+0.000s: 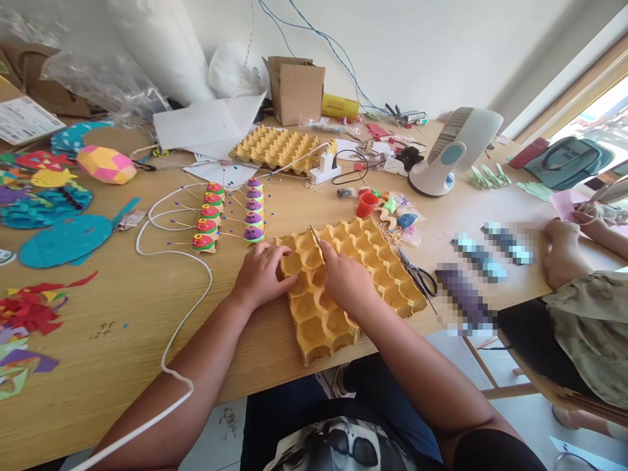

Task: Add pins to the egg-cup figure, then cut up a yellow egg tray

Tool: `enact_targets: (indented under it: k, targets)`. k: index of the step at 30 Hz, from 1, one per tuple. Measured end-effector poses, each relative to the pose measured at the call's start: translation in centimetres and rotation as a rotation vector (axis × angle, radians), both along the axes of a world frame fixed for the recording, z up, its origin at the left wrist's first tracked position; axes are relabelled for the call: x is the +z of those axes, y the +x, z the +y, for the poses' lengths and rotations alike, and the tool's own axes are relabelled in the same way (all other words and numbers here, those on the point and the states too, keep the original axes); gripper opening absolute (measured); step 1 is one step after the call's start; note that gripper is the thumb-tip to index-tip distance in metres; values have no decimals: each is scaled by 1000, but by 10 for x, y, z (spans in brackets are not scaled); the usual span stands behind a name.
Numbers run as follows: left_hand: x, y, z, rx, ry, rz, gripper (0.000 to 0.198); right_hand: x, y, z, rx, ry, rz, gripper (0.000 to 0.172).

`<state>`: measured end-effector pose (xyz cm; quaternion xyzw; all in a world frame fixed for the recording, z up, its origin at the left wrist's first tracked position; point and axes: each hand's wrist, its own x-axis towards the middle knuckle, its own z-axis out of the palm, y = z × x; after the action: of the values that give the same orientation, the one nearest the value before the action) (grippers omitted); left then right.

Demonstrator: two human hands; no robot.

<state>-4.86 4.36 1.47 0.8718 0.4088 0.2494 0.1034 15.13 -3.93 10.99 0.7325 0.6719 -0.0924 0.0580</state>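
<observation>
A yellow egg tray point(373, 252) lies at the near edge of the wooden table point(122, 340). My left hand point(262, 275) rests on the tray's left edge, fingers curled over the rim and pressing it down. My right hand point(346, 278) sits on the tray's middle, closed round a thin stick-like tool point(318, 243) whose tip points into the cups at the far side. What the tool is I cannot make out.
Black-handled scissors point(417, 275) lie right of the tray. Two rows of painted egg-cup figures point(233, 212) stand beyond my left hand. A white cable point(181, 314) loops across the table. A second egg tray point(277, 147), a fan point(451, 154) and another person's hand point(564, 252) are farther off.
</observation>
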Motion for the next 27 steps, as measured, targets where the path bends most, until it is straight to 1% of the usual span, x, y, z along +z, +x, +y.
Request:
enact_targets:
  k: [4, 6, 10, 12, 14, 16, 18, 20, 23, 25, 27]
  targets:
    - [-1, 3, 2, -48, -117, -118, 42, -1, -1, -1, -13, 18, 14, 66]
    - [-4, 6, 3, -12, -176, -206, 37, -1, -1, -1, -15, 26, 20, 66]
    - [-11, 13, 5, 115, -270, -364, 30, 0, -1, 0, -1, 20, 18, 64]
    - [-12, 15, 6, 123, -316, -417, 29, 2, -1, 1, 6, 9, 12, 64]
    - [-12, 14, 7, 121, -297, -444, 29, 5, -1, 2, 8, -4, 11, 63]
    - [-9, 12, 6, 160, -222, -441, 32, 8, -1, 2, 9, -12, 10, 63]
    - [-6, 9, 4, 230, -162, -401, 35, 9, 0, 2, 7, -16, 9, 63]
    - [-4, 6, 3, 282, -170, -318, 37, 8, 0, 1, 8, -22, 9, 65]
    - [-4, 4, 3, 287, -320, -206, 40, 6, 1, 0, 23, -27, 2, 68]
    - [-5, 4, 6, 274, -433, -199, 43, 4, 0, -1, 30, -29, -7, 69]
    - [-8, 3, 10, 262, -493, -233, 44, 4, -1, -1, 29, -31, -8, 69]
